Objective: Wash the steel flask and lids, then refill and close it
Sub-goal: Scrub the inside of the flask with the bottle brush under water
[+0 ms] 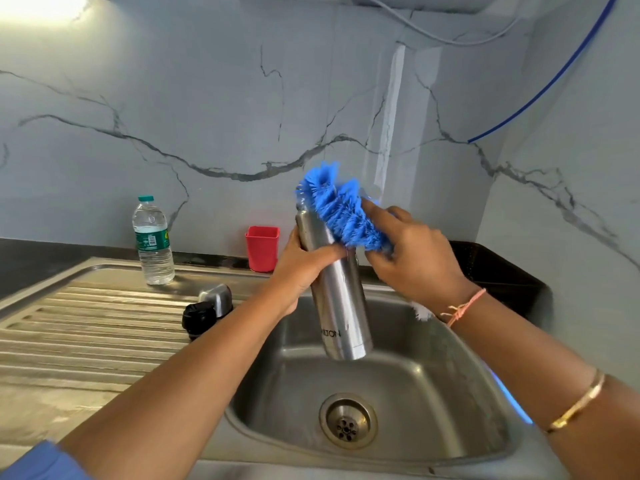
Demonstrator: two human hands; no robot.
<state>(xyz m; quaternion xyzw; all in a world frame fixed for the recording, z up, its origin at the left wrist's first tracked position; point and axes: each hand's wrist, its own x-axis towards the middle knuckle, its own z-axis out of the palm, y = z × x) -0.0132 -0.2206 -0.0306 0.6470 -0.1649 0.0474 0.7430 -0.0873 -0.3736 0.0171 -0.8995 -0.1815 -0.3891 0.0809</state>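
Observation:
The steel flask [337,299] stands nearly upright in the air over the sink basin [398,393], its mouth at the top. My left hand [304,268] grips its upper body. My right hand [412,251] holds a blue bottle brush [341,209], its bristles pressed against the flask's neck and shoulder; a white end of the brush handle shows below that wrist. The steel outer lid [218,296] and the black inner lid [199,318] lie on the ribbed drainboard [86,327] just left of the basin.
A clear plastic water bottle [152,240] stands at the back of the drainboard. A red cup [262,248] sits against the marble wall behind the sink. A dark basket [498,271] stands at the right. The drain [347,424] is open.

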